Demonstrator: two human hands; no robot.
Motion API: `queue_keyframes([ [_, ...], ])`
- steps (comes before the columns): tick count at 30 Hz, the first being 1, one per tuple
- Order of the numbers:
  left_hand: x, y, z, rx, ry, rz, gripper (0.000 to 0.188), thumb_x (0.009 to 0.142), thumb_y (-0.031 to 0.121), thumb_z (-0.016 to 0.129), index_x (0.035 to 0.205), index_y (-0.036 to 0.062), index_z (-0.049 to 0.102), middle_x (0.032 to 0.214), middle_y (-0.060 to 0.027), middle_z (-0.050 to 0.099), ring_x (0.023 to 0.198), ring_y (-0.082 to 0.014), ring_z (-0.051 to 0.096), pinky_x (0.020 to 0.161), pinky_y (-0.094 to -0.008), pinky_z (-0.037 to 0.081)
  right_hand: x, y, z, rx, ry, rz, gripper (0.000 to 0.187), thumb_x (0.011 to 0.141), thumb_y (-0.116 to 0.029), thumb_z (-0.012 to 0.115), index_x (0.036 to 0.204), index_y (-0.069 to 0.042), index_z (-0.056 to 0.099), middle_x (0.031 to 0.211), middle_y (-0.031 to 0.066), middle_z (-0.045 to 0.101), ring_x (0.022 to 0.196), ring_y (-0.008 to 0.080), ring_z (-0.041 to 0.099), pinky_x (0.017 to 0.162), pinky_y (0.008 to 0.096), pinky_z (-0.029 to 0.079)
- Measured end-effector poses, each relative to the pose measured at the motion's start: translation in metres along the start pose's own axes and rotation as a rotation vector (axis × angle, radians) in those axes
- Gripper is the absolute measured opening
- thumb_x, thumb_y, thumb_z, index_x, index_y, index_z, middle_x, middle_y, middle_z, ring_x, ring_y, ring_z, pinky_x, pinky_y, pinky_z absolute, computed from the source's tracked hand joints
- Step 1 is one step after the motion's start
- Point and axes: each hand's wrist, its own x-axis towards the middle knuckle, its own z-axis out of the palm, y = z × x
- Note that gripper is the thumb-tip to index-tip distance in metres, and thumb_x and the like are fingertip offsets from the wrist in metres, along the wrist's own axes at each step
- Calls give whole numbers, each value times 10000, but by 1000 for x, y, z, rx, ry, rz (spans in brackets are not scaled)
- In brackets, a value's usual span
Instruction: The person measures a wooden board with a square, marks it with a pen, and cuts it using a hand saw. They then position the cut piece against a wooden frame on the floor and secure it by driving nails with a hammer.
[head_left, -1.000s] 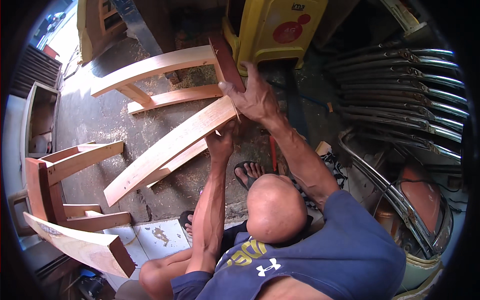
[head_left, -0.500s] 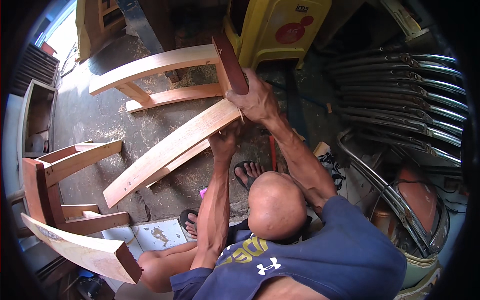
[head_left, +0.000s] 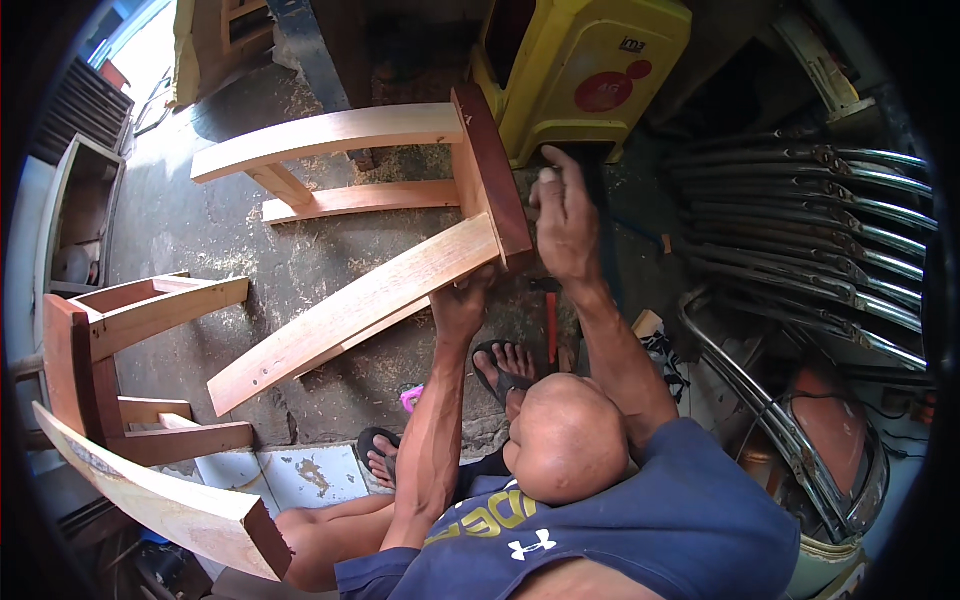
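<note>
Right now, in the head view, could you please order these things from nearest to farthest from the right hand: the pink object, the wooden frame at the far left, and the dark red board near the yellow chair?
From the right hand:
1. Dark red board: just to its left.
2. Pink object: lower left.
3. Wooden frame: far left.

On the yellow panel (head_left: pixel 565 75) we see short dark lettering (head_left: pixel 632 44) above a red disc (head_left: pixel 604 92) bearing paler characters, with a smaller red disc (head_left: pixel 638 69) at its upper right. On the blue shirt (head_left: pixel 660 520) we find yellowish letters (head_left: pixel 490 521), partly hidden, and a white emblem (head_left: pixel 531 545).
</note>
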Motion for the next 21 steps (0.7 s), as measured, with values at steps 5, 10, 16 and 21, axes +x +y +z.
queue_keyframes([
  [5,-3,-1,-3,-9,-63,-79,312,887,124,796,1161,6,702,1038,-93,736,942,-181,680,864,-340,523,-19,-18,-7,363,-222,-286,262,1075,-140,544,1296,-28,627,965,26,692,914,86,624,809,245,498],
  [10,0,8,-1,-1,-50,-22,322,885,92,791,1183,13,700,1099,-100,735,1013,-202,681,907,-349,520,-28,-14,-1,225,-260,-303,156,921,-49,737,1070,-15,710,936,96,752,873,132,717,757,283,560],
  [16,0,8,-2,-28,-39,-46,309,892,88,778,1186,23,706,1102,-108,737,1024,-216,691,913,-361,524,-33,-9,10,29,-206,-514,173,920,-42,735,1079,6,687,898,158,732,823,182,738,691,321,561],
  [21,-2,4,0,-6,-51,-27,311,883,58,766,1184,22,698,1097,-126,732,1031,-247,694,930,-374,520,-34,-14,11,19,-225,-515,167,910,-38,740,1056,14,678,893,160,718,803,248,733,747,345,570],
])
